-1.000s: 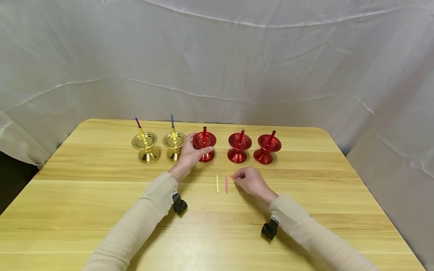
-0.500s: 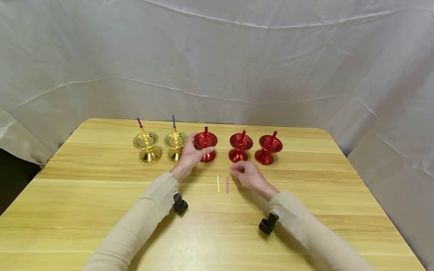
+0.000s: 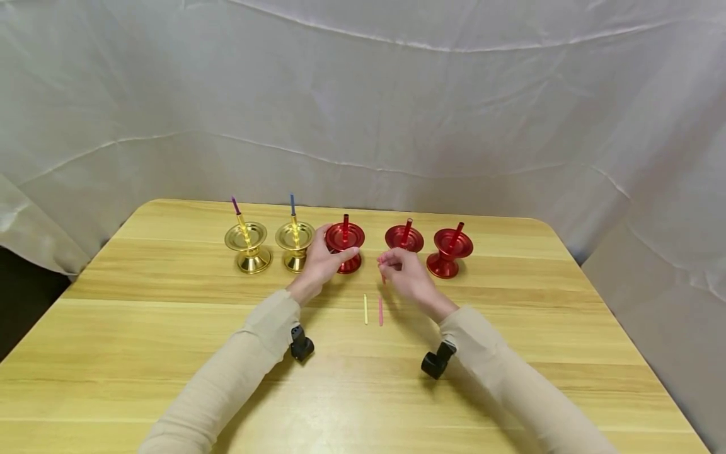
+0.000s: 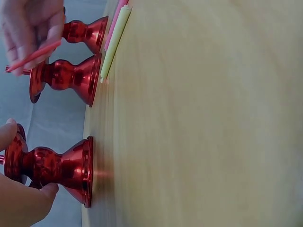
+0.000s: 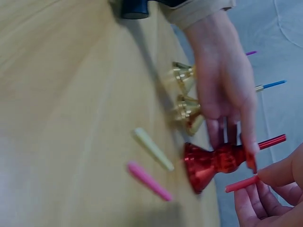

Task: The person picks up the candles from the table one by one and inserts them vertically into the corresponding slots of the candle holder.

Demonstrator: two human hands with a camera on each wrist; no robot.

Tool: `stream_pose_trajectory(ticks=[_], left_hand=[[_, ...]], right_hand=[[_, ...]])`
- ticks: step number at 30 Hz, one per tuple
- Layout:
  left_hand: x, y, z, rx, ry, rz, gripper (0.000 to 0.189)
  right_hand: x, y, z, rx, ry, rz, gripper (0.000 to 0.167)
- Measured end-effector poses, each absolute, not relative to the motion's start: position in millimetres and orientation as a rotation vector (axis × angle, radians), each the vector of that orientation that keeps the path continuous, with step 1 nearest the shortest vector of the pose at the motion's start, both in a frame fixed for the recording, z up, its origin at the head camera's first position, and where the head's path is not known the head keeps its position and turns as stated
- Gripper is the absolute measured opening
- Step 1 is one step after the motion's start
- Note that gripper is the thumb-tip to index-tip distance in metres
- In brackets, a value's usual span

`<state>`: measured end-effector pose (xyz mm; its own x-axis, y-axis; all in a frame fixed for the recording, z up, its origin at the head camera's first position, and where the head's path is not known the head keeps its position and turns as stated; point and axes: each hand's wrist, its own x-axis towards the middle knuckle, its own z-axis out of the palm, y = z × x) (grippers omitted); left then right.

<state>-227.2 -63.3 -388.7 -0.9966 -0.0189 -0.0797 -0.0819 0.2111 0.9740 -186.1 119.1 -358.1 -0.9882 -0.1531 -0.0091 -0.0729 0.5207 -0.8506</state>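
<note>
In the head view my left hand [image 3: 319, 263] holds the middle red metal candle holder [image 3: 350, 263], its thumb and fingers around the part under the dish. The holder stands upright on the table, its tube open at the top. Between thumb and fingers my right hand [image 3: 413, 276] pinches a thin red candle [image 5: 242, 184], raised above the table just right of that holder. In the left wrist view this candle overlaps another red holder [image 4: 78, 78] behind it. A yellow candle [image 3: 365, 309] and a pink candle [image 3: 380, 311] lie side by side in front of the holders.
To the left stand two gold holders, one with a purple candle [image 3: 235, 205], the other with a blue candle [image 3: 292, 203]. Two more red holders are on the right, including the outermost red holder [image 3: 449, 244]. A pale curtain [image 3: 363, 101] hangs behind the wooden table [image 3: 340, 391].
My right hand has lifted the red candle off the table and carried it forward and left, and the candle now points more upright. My left hand keeps its hold on the middle red holder.
</note>
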Motion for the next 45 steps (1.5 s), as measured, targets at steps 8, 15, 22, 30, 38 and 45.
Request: stream_pose_trajectory(ticks=[8, 15, 22, 30, 38, 45], left_hand=[[-228, -64, -388, -0.100, 2.408, 1.924, 0.080], [-228, -64, -388, -0.103, 2.402, 1.923, 0.081], [-228, -63, -389, -0.104, 2.383, 1.935, 0.082], [-228, -64, -389, -0.089, 2.396, 1.932, 0.081], [-229, -64, -391, -0.061, 2.379, 1.982, 0.078], [-228, -64, -392, -0.066, 2.363, 1.985, 0.077]], right_hand=[[-204, 107, -334, -0.178, 2.681, -1.574, 0.017], [-222, 92, -321, -0.154, 2.684, -1.660, 0.019], [-235, 79, -311, -0.199, 2.661, -1.780, 0.018], [-247, 67, -302, -0.153, 2.593, -1.893, 0.021], [-254, 55, -302, -0.165, 2.493, -2.051, 0.021], [-256, 52, -306, -0.139, 2.494, -2.041, 0.021]])
